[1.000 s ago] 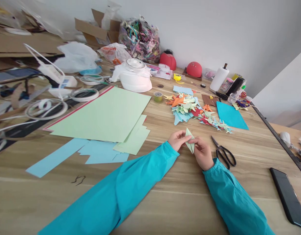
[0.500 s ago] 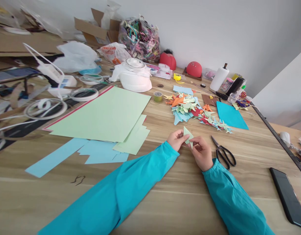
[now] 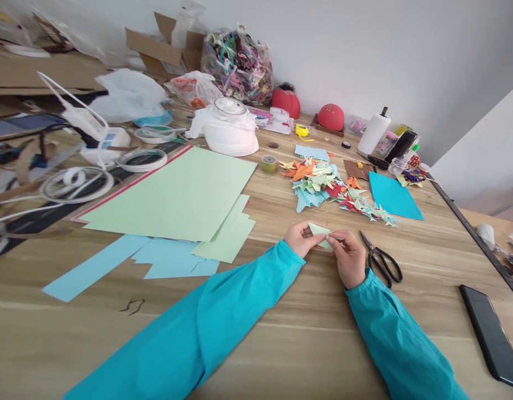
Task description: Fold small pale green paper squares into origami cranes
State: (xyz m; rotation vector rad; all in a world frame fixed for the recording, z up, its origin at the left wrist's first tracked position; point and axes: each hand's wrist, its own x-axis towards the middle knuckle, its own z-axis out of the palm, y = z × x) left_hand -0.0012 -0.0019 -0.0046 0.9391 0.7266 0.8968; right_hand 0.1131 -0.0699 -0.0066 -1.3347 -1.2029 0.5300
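A small folded piece of pale green paper (image 3: 318, 228) is held between both hands, just above the wooden table. My left hand (image 3: 301, 239) pinches its left side with the thumb on top. At its right end, the fingertips of my right hand (image 3: 348, 258) close on the paper. Black-handled scissors (image 3: 382, 261) lie to the right of my right hand. Beyond the hands is a heap of folded paper pieces (image 3: 318, 183) in orange, green, blue and red. Large green sheets (image 3: 177, 194) and cut blue paper strips (image 3: 98, 266) lie to the left.
A black phone (image 3: 487, 333) lies at the right. Behind the heap are a spool of yellow-green thread (image 3: 268, 163) and a turquoise square (image 3: 393, 195). Coiled white cables (image 3: 76, 183), a white plastic bag (image 3: 131, 94) and a cardboard box (image 3: 156, 47) fill the back left.
The green paper has turned from standing upright to lying more sideways between the fingers. My right hand has shifted slightly to the right.
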